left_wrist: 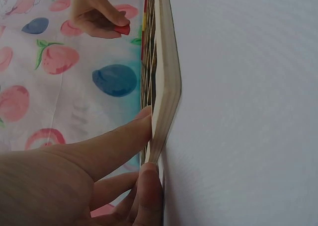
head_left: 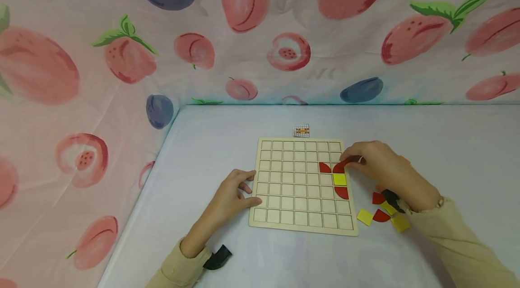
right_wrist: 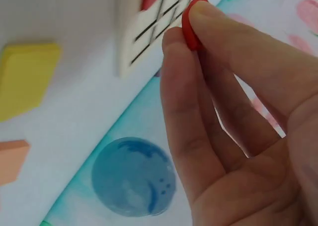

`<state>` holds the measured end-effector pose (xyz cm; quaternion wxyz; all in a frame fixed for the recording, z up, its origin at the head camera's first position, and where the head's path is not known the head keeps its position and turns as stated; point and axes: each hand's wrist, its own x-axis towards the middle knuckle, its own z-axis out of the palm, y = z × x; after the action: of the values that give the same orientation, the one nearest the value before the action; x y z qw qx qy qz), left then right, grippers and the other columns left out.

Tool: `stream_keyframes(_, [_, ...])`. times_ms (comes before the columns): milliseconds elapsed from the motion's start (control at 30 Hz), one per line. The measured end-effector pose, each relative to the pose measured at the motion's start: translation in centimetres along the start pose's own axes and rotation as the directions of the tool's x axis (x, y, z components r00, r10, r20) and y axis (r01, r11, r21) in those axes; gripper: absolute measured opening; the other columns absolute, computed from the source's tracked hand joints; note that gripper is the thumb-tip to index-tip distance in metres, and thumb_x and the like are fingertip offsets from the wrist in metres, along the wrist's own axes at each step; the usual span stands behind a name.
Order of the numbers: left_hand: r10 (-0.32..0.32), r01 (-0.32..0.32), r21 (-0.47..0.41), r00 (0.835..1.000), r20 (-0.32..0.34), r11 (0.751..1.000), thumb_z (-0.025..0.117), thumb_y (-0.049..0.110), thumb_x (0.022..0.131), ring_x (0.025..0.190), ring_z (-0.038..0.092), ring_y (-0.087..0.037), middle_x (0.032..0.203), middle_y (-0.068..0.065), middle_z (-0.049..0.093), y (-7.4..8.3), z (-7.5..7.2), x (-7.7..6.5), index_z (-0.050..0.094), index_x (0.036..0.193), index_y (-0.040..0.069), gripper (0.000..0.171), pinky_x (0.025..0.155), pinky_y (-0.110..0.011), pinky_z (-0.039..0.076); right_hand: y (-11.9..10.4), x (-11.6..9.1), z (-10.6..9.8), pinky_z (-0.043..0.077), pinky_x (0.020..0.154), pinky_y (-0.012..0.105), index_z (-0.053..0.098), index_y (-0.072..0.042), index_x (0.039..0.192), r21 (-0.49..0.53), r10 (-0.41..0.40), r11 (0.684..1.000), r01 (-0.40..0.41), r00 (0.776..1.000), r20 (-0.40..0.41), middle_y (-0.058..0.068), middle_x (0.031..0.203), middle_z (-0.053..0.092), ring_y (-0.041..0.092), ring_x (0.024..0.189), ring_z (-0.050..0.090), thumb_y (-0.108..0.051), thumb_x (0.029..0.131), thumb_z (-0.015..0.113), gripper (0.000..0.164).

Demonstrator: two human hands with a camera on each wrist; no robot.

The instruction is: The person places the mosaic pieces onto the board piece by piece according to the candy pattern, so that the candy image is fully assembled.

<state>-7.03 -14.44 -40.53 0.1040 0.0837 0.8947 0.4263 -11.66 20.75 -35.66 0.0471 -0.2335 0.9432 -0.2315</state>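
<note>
A square wooden grid board lies flat on the table. My left hand rests at its left edge, thumb and fingertips spread apart and touching the rim. Between thumb and fingers, my right hand pinches a red quarter-circle tile at the board's right side. Whether that tile touches the board is unclear. On the board, a yellow square tile sits in the rightmost column. Below it lies a red quarter-circle tile; another red tile lies one column left.
Loose yellow squares and red quarter-circles lie right of the board, partly under the right forearm. Orange pieces show behind that hand. A small pattern card lies beyond the board. Fruit-printed cloth rises behind and left.
</note>
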Motion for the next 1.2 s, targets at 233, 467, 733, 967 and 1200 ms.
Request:
stream_keyframes(233, [-0.001, 0.001, -0.005, 1.000, 0.004, 1.000, 0.085, 0.005, 0.076, 0.087, 0.056, -0.012, 0.122, -0.006, 0.058, 0.0, 0.0, 0.0, 0.056, 0.137, 0.001, 0.068, 0.069, -0.021, 0.050, -1.1, -0.2, 0.3, 0.052, 0.066, 0.026, 0.078, -0.012, 0.101, -0.006, -0.079, 0.997, 0.079, 0.997, -0.003, -0.005, 0.090, 0.064, 0.010, 0.077, 0.057, -0.005, 0.081, 0.080, 0.021])
stream_keyframes(467, [-0.002, 0.002, -0.002, 1.000, 0.002, 1.000, 0.085, 0.006, 0.076, 0.087, 0.056, -0.012, 0.122, -0.006, 0.058, 0.0, 0.0, -0.1, 0.056, 0.137, 0.001, 0.068, 0.069, -0.021, 0.050, -1.6, -0.3, 1.0, 0.055, 0.071, 0.028, 0.075, -0.011, 0.099, 0.029, -0.102, 0.994, 0.101, 0.994, 0.034, -0.008, 0.090, 0.069, 0.007, 0.079, 0.062, -0.006, 0.079, 0.082, 0.022])
stream_keyframes(733, [-0.008, 0.008, -0.001, 1.000, 0.003, 1.000, 0.085, 0.006, 0.076, 0.087, 0.056, -0.012, 0.122, -0.006, 0.058, 0.0, 0.0, -0.1, 0.056, 0.137, 0.002, 0.068, 0.069, -0.021, 0.050, -1.9, -0.4, 1.7, 0.053, 0.071, 0.023, 0.072, -0.019, 0.090, 0.129, -0.125, 0.985, 0.115, 0.989, 0.075, -0.016, 0.085, 0.067, 0.002, 0.079, 0.061, -0.009, 0.080, 0.081, 0.017])
stream_keyframes(967, [-0.006, 0.006, -0.002, 1.000, 0.005, 1.000, 0.085, 0.006, 0.076, 0.087, 0.056, -0.012, 0.122, -0.006, 0.058, 0.0, 0.0, -0.1, 0.056, 0.137, 0.002, 0.068, 0.069, -0.021, 0.049, -2.3, -0.2, 2.3, 0.053, 0.070, 0.025, 0.076, -0.016, 0.091, 0.098, -0.115, 0.990, 0.104, 0.985, 0.125, -0.010, 0.089, 0.069, 0.008, 0.080, 0.060, -0.010, 0.081, 0.080, 0.013])
stream_keyframes(1200, [-0.003, 0.003, -0.001, 1.000, 0.001, 1.000, 0.085, 0.006, 0.076, 0.086, 0.056, -0.012, 0.122, -0.006, 0.058, 0.0, 0.0, -0.1, 0.056, 0.138, 0.002, 0.068, 0.069, -0.021, 0.050, -2.4, -0.1, 2.8, 0.055, 0.076, 0.030, 0.078, -0.017, 0.093, 0.101, -0.156, 0.985, 0.143, 0.978, 0.139, -0.009, 0.093, 0.070, 0.012, 0.086, 0.064, -0.011, 0.082, 0.080, 0.013])
